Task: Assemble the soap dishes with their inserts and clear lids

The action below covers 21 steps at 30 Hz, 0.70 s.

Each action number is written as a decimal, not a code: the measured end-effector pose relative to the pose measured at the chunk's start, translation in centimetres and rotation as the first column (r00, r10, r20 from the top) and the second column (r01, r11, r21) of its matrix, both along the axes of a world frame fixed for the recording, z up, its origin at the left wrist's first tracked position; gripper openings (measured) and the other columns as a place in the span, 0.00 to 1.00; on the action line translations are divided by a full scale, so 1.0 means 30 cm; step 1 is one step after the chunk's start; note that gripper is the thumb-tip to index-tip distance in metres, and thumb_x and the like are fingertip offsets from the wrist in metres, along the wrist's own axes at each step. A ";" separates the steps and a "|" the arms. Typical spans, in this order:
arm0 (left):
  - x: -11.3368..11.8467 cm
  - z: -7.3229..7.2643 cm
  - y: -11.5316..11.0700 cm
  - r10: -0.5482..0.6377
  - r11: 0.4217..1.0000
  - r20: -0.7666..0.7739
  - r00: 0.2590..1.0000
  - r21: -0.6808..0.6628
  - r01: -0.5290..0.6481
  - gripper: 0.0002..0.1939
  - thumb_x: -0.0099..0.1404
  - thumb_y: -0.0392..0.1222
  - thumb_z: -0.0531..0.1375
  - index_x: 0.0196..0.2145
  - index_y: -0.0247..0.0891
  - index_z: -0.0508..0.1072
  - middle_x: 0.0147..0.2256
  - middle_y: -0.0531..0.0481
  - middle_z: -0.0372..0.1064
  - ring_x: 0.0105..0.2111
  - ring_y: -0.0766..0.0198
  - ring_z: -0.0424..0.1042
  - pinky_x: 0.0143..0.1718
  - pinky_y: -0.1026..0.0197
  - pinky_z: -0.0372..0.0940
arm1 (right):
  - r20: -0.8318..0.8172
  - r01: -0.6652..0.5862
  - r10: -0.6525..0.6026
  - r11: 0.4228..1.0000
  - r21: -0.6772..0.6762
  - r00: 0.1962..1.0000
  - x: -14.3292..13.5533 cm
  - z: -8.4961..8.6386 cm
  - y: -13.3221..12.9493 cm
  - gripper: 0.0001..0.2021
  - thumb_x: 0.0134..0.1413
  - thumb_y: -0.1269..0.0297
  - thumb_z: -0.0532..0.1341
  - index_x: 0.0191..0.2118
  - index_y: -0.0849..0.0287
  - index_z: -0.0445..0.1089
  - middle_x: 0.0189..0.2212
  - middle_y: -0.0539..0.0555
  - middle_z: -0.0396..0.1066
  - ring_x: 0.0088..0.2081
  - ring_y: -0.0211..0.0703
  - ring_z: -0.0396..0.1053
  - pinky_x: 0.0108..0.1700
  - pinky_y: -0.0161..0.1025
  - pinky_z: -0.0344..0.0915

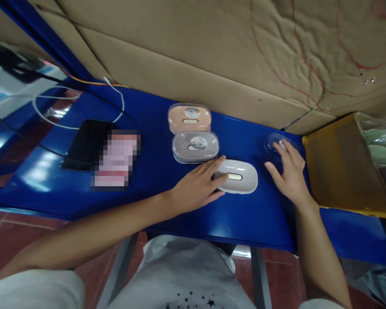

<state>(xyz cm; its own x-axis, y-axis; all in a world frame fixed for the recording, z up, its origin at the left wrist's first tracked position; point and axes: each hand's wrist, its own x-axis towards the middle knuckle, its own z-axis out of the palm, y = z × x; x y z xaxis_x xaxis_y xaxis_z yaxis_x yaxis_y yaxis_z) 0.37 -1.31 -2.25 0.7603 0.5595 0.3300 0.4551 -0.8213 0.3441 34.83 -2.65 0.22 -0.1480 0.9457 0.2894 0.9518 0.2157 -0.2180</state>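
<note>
My left hand (201,184) grips the left end of a whitish oval soap dish (246,182), one finger over its rim and the thumb along the near side. The dish has a pale slot-shaped insert in its middle and no lid on it. To the right, my right hand (289,171) is open, fingertips on a clear plastic lid (270,143) lying on the table, its thumb spread away. Part of the lid is hidden under the fingers. Behind my left hand are a grey lidded soap dish (180,148) and a pink lidded one (175,118), both with round labels.
A cardboard box (336,167) with plastic-wrapped items stands at the right. On the left of the blue table (154,184) lie a black device (86,143), a blurred-out pink-screened object (117,161) and a white cable (35,105). Cardboard sheeting (180,56) walls the back.
</note>
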 end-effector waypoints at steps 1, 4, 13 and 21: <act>0.000 0.001 0.000 -0.001 1.000 0.003 1.000 -0.001 0.001 0.21 0.76 0.45 0.65 0.61 0.38 0.70 0.75 0.28 0.51 0.73 0.36 0.61 0.69 0.35 0.66 | 0.038 0.052 -0.052 0.999 0.012 0.998 0.019 -0.012 0.007 0.35 0.74 0.43 0.55 0.78 0.50 0.52 0.78 0.67 0.51 0.76 0.73 0.53 0.71 0.74 0.53; -0.001 0.004 -0.001 -0.007 1.000 -0.006 1.000 0.021 0.007 0.20 0.75 0.46 0.66 0.59 0.35 0.72 0.75 0.26 0.52 0.72 0.35 0.61 0.69 0.36 0.67 | 0.107 0.147 -0.145 0.989 -0.010 0.984 0.066 -0.051 0.026 0.39 0.73 0.40 0.53 0.80 0.53 0.49 0.79 0.69 0.48 0.76 0.76 0.51 0.70 0.76 0.53; 0.000 0.005 0.002 -0.023 0.999 -0.018 1.000 0.034 0.023 0.19 0.76 0.47 0.65 0.58 0.35 0.72 0.74 0.26 0.54 0.72 0.35 0.62 0.69 0.36 0.66 | 0.094 0.173 -0.172 0.985 -0.001 0.981 0.066 -0.051 0.034 0.30 0.72 0.40 0.56 0.70 0.51 0.68 0.67 0.66 0.69 0.66 0.73 0.66 0.63 0.73 0.63; 0.001 0.004 0.005 -0.023 0.998 -0.024 0.999 0.051 0.025 0.19 0.75 0.47 0.66 0.57 0.33 0.73 0.73 0.24 0.55 0.71 0.34 0.63 0.68 0.36 0.67 | 0.073 0.195 -0.191 0.979 -0.060 0.979 0.105 -0.059 0.038 0.39 0.67 0.34 0.60 0.73 0.53 0.63 0.72 0.70 0.63 0.71 0.74 0.62 0.66 0.74 0.59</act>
<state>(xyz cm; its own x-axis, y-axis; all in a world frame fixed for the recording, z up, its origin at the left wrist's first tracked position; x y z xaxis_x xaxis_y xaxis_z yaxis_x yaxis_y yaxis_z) 0.41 -1.15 -2.12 0.7811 0.5240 0.3396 0.4425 -0.8483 0.2909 37.98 -1.52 -1.54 0.0225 0.9752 0.2203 0.9869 0.0135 -0.1607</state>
